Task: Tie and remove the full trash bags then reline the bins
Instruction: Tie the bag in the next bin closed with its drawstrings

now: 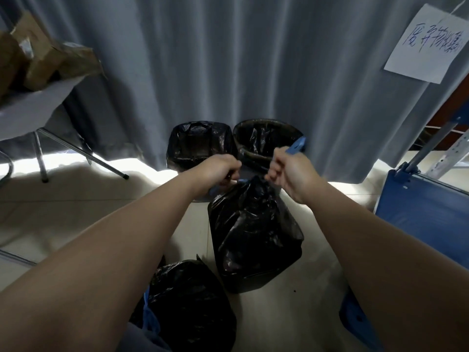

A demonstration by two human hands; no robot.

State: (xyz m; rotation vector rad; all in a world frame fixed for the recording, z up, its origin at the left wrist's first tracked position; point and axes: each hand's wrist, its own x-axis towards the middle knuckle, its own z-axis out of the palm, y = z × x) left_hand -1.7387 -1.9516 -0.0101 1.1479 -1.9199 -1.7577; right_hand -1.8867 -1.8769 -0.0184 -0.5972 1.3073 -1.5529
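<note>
A full black trash bag stands on the floor in the middle. My left hand and my right hand each grip a blue drawstring at the bag's gathered neck, pulling it apart to either side. A blue strip sticks up from my right fist. Behind the bag stand two bins: the left bin and the right bin, both lined with black bags. A second full black bag lies near my legs at the bottom.
A grey curtain hangs behind the bins. A white table with cardboard boxes stands at the left, its metal legs on the floor. A blue metal rack is at the right, with a handwritten paper sign above it.
</note>
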